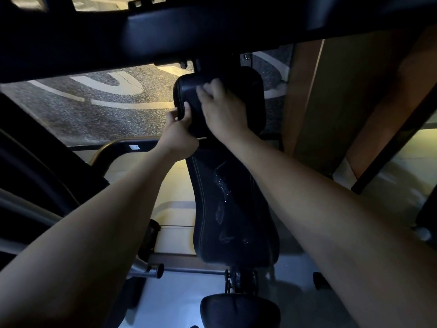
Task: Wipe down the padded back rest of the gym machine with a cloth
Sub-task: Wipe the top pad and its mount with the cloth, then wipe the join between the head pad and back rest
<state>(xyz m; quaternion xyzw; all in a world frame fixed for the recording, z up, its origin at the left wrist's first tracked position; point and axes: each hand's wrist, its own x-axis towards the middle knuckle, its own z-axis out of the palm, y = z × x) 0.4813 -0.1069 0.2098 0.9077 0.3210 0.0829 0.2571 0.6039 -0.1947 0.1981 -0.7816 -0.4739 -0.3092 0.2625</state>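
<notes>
Fingers of our left hand are curled round the left edge of the back rest near its top. The thumb lies on the padded face and the rest wrap behind it. Our right hand lies on the same upper section, just beside the left. Its fingers are blurred, so we cannot tell whether they are bent round anything. We cannot make out a cloth for certain, only something dark between the two hands.

We judge the wiping to be at the top of the pad, with the left hand steadying it. Wet streaks glisten on the long lower section. The next move likely calls for firm strokes down that section, lengthwise.

The back rest stands in the middle of the view, its padded face turned toward us. Its long axis runs from the seat below up to the dark frame bar overhead, leaning slightly left toward the top.
</notes>
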